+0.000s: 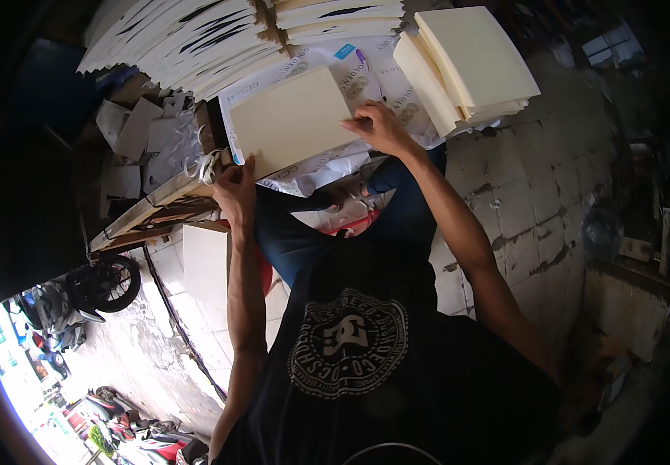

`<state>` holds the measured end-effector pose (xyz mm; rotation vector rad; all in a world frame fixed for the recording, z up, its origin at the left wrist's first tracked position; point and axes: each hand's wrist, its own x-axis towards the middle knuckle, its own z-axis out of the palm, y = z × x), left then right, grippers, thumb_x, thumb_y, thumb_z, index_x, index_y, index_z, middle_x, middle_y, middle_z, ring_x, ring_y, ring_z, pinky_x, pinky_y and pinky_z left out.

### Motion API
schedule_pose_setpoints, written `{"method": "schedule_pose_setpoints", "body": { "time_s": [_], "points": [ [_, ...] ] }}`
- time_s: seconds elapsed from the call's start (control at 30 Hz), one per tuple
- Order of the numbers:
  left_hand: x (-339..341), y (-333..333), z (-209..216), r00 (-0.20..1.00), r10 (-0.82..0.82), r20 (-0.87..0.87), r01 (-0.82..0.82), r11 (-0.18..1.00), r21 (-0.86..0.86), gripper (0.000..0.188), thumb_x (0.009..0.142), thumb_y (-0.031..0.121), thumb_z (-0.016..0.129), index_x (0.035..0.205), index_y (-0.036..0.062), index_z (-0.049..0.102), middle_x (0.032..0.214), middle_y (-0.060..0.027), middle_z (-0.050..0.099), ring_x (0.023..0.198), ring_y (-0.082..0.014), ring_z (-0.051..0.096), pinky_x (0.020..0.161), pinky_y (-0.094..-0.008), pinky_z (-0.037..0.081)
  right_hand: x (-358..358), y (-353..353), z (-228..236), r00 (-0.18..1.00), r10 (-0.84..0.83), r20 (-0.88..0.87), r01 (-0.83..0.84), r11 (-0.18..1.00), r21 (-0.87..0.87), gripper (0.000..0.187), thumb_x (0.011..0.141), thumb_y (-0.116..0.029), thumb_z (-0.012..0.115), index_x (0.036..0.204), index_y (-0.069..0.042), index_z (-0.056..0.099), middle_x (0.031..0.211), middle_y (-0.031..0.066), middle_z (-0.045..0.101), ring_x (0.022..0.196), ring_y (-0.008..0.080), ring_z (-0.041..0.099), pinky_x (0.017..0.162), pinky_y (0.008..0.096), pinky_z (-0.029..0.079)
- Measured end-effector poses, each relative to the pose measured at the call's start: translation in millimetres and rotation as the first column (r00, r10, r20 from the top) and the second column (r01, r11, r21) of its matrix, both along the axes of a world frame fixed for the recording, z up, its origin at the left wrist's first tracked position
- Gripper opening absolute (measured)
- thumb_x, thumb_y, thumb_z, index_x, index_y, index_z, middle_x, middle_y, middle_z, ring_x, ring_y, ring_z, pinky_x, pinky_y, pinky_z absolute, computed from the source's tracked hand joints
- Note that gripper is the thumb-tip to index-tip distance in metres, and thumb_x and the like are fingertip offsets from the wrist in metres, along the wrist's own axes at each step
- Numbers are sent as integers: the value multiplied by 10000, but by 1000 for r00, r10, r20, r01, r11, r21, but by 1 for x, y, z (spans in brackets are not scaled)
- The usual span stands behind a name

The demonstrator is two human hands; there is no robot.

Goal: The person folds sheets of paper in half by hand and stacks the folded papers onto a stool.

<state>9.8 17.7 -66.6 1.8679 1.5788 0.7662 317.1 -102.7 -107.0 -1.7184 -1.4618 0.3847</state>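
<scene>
A flat cream sheet of paper or thin board (292,120) lies on printed white wrapping paper (300,180) on the worktable. My left hand (235,190) is closed at its near left corner, thumb along the edge and the other fingers curled. At the sheet's right edge, my right hand (380,128) has its thumb and fingers pinched together near the corner. How far the fingers reach beneath the sheet is hidden. To the right of my right hand stands a thick stack of similar cream sheets (474,58), some tilted against the rest.
Tall piles of white sheets (180,46) line the table's far side. A purple pen-like item (361,56) lies beyond the sheet. Paper scraps (137,136) crowd the left, beside the wooden table edge (153,200). A white panel (205,260) stands below; motorcycles (110,283) are at lower left.
</scene>
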Motion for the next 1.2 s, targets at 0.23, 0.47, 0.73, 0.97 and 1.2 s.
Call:
{"method": "schedule_pose_setpoints", "body": {
  "time_s": [0.23,0.47,0.73,0.97,1.2],
  "points": [
    [2,-4,8,1000,-17,8,17,1000,-13,497,842,457,741,843,-40,735,693,-134,697,641,-200,663,662,-356,511,-8,-12,24,999,-21,-41,22,1000,21,311,871,-321,752,940,-35,650,908,122,668,847,334,639,817,412,498],
    [5,-5,14,999,-43,10,43,999,-23,487,860,434,730,833,-52,726,662,-145,683,611,-189,644,633,-354,496,0,-21,24,947,178,268,-221,965,140,527,781,-227,805,1272,-113,649,1211,130,684,1059,319,665,921,411,525],
    [-1,-3,6,999,-29,43,30,999,-31,478,853,427,740,838,-50,723,662,-152,677,603,-195,644,632,-359,497,0,-18,20,967,208,146,-225,967,119,485,782,-134,809,1244,-80,674,1198,179,681,1096,345,661,923,376,530],
    [-3,-7,16,999,-37,-14,36,998,-50,452,847,425,746,882,-26,745,745,-159,718,694,-240,707,686,-361,529,0,-18,21,972,196,128,-209,973,99,420,801,-165,797,1193,-56,693,1146,199,692,1025,356,684,865,384,562],
    [-27,-19,14,977,-202,62,204,979,-26,300,816,266,809,972,15,760,875,-129,752,799,-203,726,749,-317,543,-1,-20,26,974,219,61,-221,975,28,425,810,-112,792,1213,-38,680,1141,198,696,1033,356,685,870,364,550]
  ]
}}
